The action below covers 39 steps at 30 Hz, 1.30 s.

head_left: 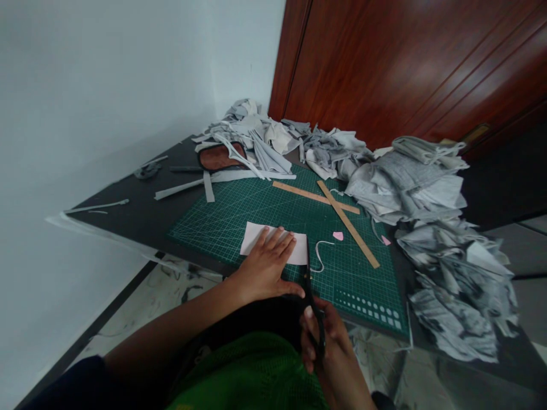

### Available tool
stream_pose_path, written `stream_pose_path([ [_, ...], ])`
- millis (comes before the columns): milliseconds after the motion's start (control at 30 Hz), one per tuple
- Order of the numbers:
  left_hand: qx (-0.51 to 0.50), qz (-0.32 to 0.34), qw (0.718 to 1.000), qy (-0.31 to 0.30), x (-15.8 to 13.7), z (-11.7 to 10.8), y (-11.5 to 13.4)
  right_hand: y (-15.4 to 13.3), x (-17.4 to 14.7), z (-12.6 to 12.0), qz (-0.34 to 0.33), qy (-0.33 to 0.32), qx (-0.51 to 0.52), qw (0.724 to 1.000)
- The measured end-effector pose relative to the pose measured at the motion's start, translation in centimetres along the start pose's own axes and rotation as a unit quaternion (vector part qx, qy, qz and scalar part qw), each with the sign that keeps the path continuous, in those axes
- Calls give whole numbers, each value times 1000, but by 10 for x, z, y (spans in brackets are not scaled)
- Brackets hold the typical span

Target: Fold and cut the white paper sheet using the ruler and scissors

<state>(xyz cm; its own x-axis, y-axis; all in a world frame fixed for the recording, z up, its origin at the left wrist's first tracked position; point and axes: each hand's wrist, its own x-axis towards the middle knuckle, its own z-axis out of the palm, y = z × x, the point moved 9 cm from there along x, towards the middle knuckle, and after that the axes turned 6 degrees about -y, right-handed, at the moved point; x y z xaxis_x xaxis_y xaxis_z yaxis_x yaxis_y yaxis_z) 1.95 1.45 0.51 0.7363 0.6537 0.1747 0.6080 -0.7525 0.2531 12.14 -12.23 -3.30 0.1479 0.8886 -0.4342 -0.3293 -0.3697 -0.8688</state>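
Under my left hand [267, 267] lies a pale pinkish-white rectangular piece [252, 239] that looks like fabric, flat on the green cutting mat [213, 222]. My left fingers are stretched over it, pressing it down. My right hand [327, 336] is wrapped round the black handles of a pair of scissors [308, 279]. Its dark blades run along the right edge of the pale piece. A thin curled white strip [320, 256] lies just right of the blades. A small pink scrap [338, 235] is a little further right.
Two wooden rulers [350, 225] [294, 190] cross on the mat. Piles of grey fabric [393, 188] crowd the back and right of the dark table [141, 205]. A brown padded piece with black edging [220, 156] sits at back left, near white strips [179, 189].
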Motion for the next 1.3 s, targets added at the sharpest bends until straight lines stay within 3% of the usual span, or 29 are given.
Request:
stream_pose_path([
  [800, 11, 1, 1000, -5, 0, -3, 0, -8, 11, -5, 32, -18, 49, 998],
  [967, 37, 18, 999, 33, -3, -13, 8, 12, 7, -32, 8, 34, 67, 997],
  [1133, 6, 48, 999, 7, -2, -15, 12, 12, -12, -78, -73, 141, 47, 986],
  [1300, -72, 160, 984, -28, 0, -27, 20, 17, -34, -89, -48, 99, 20, 994],
])
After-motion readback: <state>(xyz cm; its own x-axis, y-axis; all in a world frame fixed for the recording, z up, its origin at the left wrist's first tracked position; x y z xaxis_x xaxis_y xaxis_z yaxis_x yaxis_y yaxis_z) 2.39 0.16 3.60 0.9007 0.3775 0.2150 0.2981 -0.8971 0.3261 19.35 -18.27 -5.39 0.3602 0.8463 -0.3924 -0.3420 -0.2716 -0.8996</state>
